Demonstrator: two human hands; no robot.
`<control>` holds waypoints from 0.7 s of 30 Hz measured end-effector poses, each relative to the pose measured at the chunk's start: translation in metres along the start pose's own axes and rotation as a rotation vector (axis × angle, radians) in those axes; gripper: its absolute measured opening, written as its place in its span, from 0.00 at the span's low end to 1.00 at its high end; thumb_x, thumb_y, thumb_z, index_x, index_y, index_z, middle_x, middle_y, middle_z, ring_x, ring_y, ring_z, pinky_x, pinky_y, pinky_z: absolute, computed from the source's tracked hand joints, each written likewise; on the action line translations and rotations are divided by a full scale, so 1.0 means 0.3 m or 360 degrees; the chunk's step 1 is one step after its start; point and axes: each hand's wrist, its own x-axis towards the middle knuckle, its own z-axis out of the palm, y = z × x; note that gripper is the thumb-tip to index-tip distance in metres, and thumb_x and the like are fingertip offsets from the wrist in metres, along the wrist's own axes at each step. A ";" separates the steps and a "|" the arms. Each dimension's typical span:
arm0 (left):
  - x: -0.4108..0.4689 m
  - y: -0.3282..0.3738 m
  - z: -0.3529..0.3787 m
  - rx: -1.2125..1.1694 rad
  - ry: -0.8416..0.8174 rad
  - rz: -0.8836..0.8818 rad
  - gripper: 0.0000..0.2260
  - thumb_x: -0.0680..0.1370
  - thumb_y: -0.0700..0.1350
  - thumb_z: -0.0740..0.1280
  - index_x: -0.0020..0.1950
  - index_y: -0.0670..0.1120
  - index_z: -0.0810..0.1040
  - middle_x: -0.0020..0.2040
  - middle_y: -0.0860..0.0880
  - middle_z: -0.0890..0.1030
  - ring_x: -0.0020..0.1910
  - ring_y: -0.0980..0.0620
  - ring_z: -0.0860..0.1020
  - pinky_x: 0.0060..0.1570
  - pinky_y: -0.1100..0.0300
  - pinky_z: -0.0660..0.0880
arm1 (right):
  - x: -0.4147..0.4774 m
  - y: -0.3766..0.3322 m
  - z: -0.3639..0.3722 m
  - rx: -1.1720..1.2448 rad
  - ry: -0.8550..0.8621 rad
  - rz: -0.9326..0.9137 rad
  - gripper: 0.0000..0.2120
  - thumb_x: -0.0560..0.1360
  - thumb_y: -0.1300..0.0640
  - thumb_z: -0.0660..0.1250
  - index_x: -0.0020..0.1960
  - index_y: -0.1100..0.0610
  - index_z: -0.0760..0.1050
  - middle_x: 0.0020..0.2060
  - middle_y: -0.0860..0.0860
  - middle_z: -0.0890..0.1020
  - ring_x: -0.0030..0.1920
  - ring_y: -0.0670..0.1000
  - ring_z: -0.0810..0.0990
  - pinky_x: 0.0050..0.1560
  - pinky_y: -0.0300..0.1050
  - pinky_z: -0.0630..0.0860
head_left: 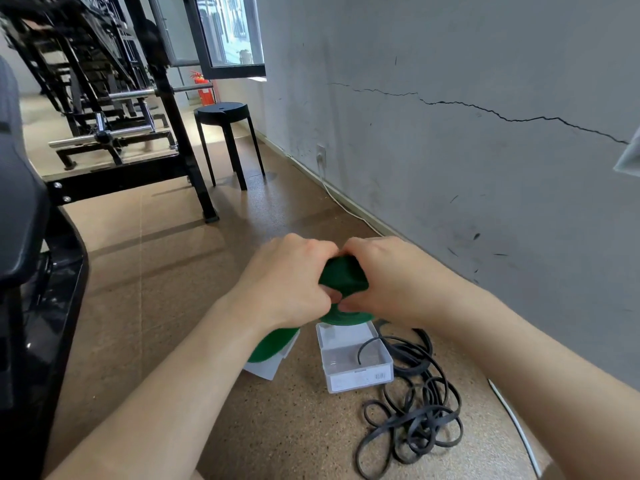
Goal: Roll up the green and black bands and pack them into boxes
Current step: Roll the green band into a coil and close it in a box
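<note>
Two-handed hold on the green band (343, 273), up in the air above the floor's wall-side edge. Grips the rolled part from the left with the left hand (287, 282), fingers curled over the top, thumb tucked underneath. Grips it from the right with the right hand (388, 278), fingers curled round likewise, thumb close to the other thumb under the roll. Leaves the loose green tail hanging past the left wrist, over a white lid or second box (266, 367) on the floor; cannot tell which.

Just below the hands, on the floor (173, 306): an open clear box (356, 365), label on its near wall, with one end of the black band (415, 414) curving over its right rim and into it. Rest of that black band heaped in loose tangled loops on the floor, against the box's right side and spreading toward the near edge.

Beside the loops, along the foot of the wall (450, 150): a thin white cable (516, 424). Farther off: a black stool (223, 114) near the wall, and a black gym frame (181, 133) toward the far left corner.
</note>
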 end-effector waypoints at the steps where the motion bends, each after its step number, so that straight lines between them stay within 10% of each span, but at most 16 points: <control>1: 0.000 -0.001 0.001 -0.0019 -0.0019 -0.0014 0.13 0.70 0.51 0.72 0.54 0.55 0.78 0.43 0.52 0.82 0.44 0.47 0.78 0.44 0.53 0.76 | 0.003 0.010 0.003 0.0076 0.0003 0.0029 0.21 0.67 0.45 0.75 0.54 0.54 0.73 0.46 0.49 0.79 0.47 0.53 0.77 0.45 0.48 0.75; 15: 0.004 -0.040 -0.014 -0.0290 -0.0067 -0.0088 0.20 0.69 0.61 0.73 0.60 0.62 0.76 0.44 0.56 0.74 0.48 0.54 0.73 0.47 0.58 0.69 | -0.009 0.094 -0.044 0.1011 0.0020 0.0225 0.15 0.67 0.63 0.78 0.49 0.59 0.74 0.40 0.55 0.81 0.35 0.58 0.85 0.35 0.59 0.82; 21: -0.004 -0.023 -0.002 -0.0100 -0.0135 -0.0012 0.18 0.71 0.61 0.70 0.59 0.60 0.76 0.42 0.53 0.72 0.48 0.49 0.74 0.48 0.56 0.71 | -0.005 0.055 -0.024 0.0377 -0.0165 0.0087 0.16 0.70 0.53 0.73 0.54 0.54 0.72 0.43 0.49 0.79 0.37 0.49 0.80 0.42 0.45 0.78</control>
